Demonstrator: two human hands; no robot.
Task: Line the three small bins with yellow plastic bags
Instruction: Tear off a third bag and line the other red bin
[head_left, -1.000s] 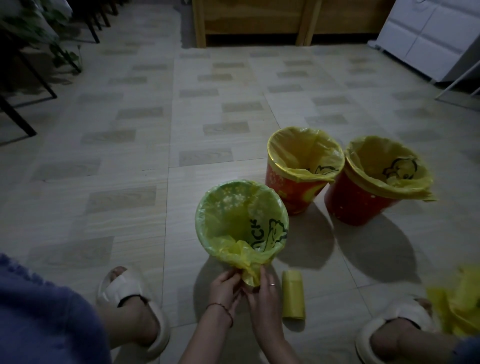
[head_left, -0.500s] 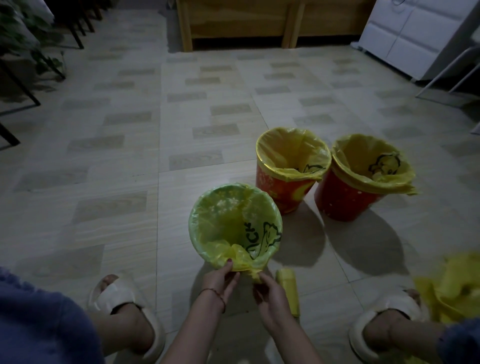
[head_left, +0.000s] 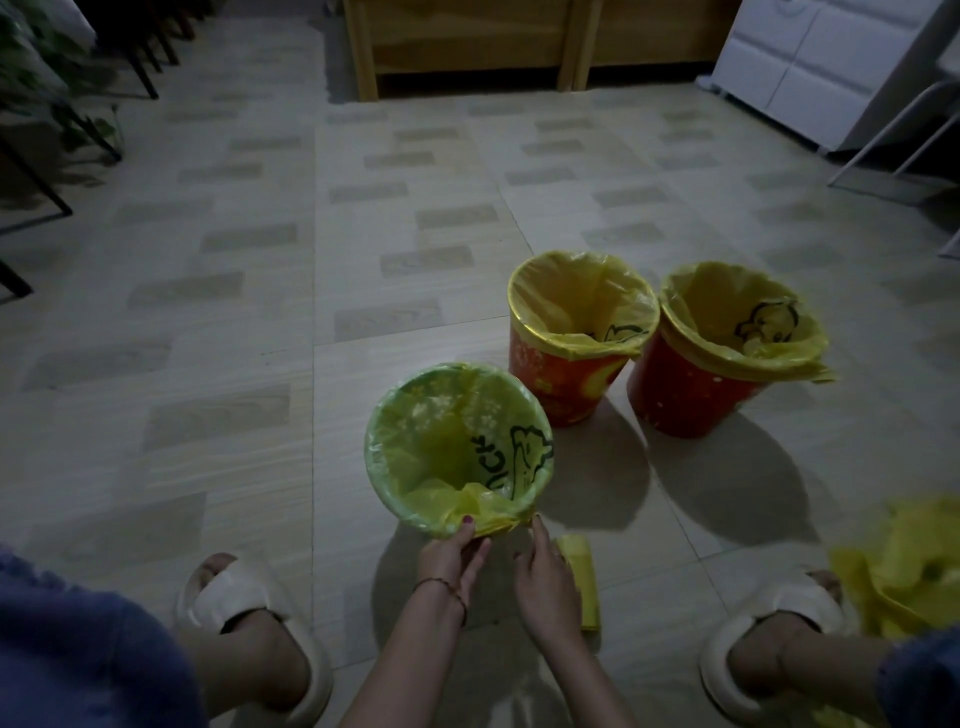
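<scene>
Three small bins stand upright on the tiled floor (head_left: 260, 291), mouths up, each with a yellow bag inside. The green bin (head_left: 415, 519) is nearest the person, between the two slippered feet; its bag (head_left: 447, 457) is folded over the rim, black print showing on the inner right side. Slack bag plastic bunches at the near rim.

Left hand (head_left: 449, 558) is at that near rim, fingers (head_left: 467, 525) curled and pinching the bunched plastic. Right hand (head_left: 543, 577) sits just beside it, fingers (head_left: 537, 527) extended toward the same bunch, tip touching or nearly touching it; cannot tell whether it has a grip.

The orange bin (head_left: 561, 384) stands just behind and to the right of the green one, its bag (head_left: 576, 301) over the rim. The red bin (head_left: 680, 400) is just to the right of that, touching or almost touching, its bag (head_left: 737, 322) draped over the rim with a duck print inside.

A folded yellow bag roll (head_left: 584, 582) lies flat on the floor by the right hand, long axis running away from the person, partly hidden by the hand. A loose heap of yellow plastic (head_left: 904, 571) sits over the right foot at the right edge. White slippers (head_left: 234, 603) on both feet.
</scene>
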